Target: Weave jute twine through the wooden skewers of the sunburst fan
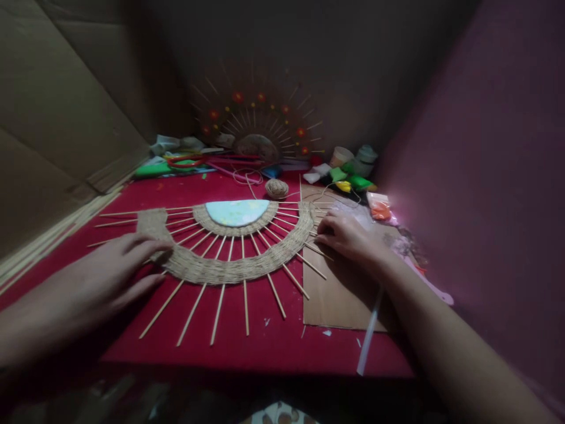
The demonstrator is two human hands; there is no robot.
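A half-round fan of thin sticks (pixel 220 315) lies flat on the red cloth, with a woven twine band (pixel 225 272) around its outer arc. At its centre is a light blue half-disc (pixel 237 212) edged by a narrower woven band. My left hand (pixel 112 268) rests over the left part of the outer band, fingers apart, holding nothing. My right hand (pixel 342 234) has its fingers bent together at the stick ends on the right, beside the band; what they grip is too small to make out. A ball of twine (pixel 276 188) sits behind the fan.
A wooden board (pixel 335 300) lies under the fan's right side. Red-handled scissors (pixel 185 161) and coloured materials are at the back left. A decorated stick fan (pixel 256 126) leans on the back wall. Packets (pixel 382 209), a cup (pixel 341 156) and a glue stick (pixel 369 333) are on the right.
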